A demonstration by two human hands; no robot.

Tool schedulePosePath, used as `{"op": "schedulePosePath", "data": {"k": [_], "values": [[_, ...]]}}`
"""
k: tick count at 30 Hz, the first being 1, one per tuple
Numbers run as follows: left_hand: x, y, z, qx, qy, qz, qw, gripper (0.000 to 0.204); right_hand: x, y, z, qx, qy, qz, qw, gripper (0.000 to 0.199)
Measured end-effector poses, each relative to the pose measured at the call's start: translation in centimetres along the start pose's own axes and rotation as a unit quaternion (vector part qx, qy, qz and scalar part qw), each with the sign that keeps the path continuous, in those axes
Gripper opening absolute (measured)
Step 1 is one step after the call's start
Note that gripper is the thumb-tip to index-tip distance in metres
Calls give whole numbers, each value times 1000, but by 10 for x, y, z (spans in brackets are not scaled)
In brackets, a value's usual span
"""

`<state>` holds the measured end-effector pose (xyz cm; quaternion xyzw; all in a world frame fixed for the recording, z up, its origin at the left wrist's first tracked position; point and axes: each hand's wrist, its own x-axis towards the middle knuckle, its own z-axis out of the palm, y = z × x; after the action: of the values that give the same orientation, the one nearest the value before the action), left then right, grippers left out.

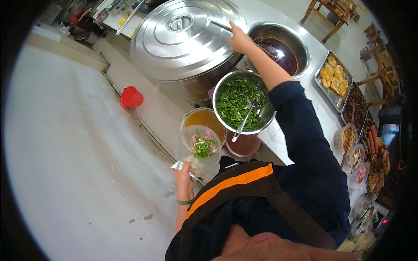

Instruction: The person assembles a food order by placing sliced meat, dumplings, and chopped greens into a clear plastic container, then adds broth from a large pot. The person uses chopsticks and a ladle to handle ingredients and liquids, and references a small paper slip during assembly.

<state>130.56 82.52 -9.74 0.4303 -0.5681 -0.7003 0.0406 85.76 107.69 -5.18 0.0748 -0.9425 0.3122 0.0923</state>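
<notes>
My right hand point(240, 40) is closed around a long dark handle point(221, 26) that slants down into a steel pot of dark brown liquid point(281, 51); its lower end is hidden in the liquid. My left hand point(184, 177) grips the near edge of a clear plastic bowl point(179, 145). Chopped greens and pinkish pieces point(203, 145) lie inside it, with something pale and clear near my fingers. A crumpled white piece point(177, 165) shows beside that hand. Between my arms stands a steel bowl of chopped green scallions point(237, 102) with a metal spoon point(244, 121) in it.
A large lidded steel pot point(176, 39) stands at the far left. Two buckets, one of yellowish liquid point(207, 119) and one reddish point(244, 145), sit below the counter point(272, 138). Trays of fried eggs point(334, 80) and meats line the right. A red bucket point(131, 96) is by the wall.
</notes>
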Motion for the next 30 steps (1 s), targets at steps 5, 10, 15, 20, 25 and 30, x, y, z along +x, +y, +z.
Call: {"op": "schedulePosePath", "data": {"k": [5, 10, 15, 20, 25, 30], "values": [[4, -5, -9, -1, 21, -17, 1000, 13, -27, -18, -3, -99, -40, -35, 994, 33], [13, 0, -9, -5, 9, 6, 1000, 13, -114, 6, -69, -68, 32, -197, 978, 17], [29, 20, -4, 9, 34, 45, 998, 13, -177, 55, -172, -7, 183, -75, 980, 16], [37, 27, -4, 35, 7, 80, 996, 13, -213, 93, -233, 244, 53, 185, 950, 20], [38, 41, 4, 61, -30, 138, 988, 9, -252, 67, -245, 14, -9, -40, 999, 16], [30, 50, 14, 34, -82, 201, 976, 7, -289, 35, -260, -134, -33, -142, 980, 14]]}}
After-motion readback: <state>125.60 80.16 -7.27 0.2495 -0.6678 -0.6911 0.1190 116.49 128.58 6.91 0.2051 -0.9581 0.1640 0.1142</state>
